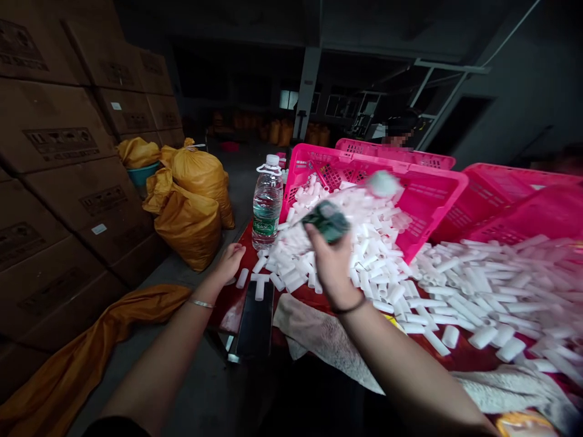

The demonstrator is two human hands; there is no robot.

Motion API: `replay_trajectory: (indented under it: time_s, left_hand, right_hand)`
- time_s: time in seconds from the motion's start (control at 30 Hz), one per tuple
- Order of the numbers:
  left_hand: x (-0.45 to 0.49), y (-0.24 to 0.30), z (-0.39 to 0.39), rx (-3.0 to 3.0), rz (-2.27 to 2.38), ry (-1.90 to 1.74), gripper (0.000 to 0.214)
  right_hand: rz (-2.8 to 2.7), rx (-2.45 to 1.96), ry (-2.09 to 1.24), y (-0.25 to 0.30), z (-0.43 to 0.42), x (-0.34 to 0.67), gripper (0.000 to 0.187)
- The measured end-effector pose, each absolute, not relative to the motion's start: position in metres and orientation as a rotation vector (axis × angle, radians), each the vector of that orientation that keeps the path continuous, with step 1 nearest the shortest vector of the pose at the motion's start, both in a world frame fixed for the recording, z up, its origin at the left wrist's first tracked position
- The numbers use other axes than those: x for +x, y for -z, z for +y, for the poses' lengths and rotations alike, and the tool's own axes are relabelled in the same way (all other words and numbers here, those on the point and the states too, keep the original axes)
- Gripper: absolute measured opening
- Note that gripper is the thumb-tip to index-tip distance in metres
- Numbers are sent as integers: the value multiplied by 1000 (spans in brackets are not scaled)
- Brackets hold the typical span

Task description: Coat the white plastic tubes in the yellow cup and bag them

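Bottle (328,220), blurred, tilted above white tubes (294,276), inside the right hand (336,267) | right fingers clamped round its green label | left hand (231,262) half-curled by table (231,308) edge, near upright bottle (267,203); from here I can't tell if its fingers meet

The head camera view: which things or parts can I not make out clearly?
In the head view:
- Clear, green-labelled plastic bottle in the right hand: motion blur hides the label's text.
- Left hand: its own curl hides whether it holds anything.
- Pink plastic crate: short white tubes cover its lower part.
- Yellow-orange object: cut off by the bottom edge.
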State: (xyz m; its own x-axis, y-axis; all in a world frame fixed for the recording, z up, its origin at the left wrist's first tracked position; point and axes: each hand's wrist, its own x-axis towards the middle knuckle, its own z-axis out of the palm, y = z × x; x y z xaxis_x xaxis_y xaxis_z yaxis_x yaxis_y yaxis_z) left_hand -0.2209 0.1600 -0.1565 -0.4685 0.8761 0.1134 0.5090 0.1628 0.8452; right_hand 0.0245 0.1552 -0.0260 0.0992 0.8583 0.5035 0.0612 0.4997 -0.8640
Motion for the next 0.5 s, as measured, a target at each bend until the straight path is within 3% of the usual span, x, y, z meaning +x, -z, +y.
replay_trajectory:
  time_s: [0.17,0.37,0.5]
  left_hand:
    - [-201,160,176,1471,2023,-1018,38]
    - [-195,157,179,1606,2099,-736,36]
    - [-192,158,180,1630,2176,-564,43]
  right_hand:
    - [-1280,-856,-102,-12,110,199,47]
    - [-2079,-1796,282,-4,50,347,70]
    - [-2661,-2092,621,25,51,370,57]
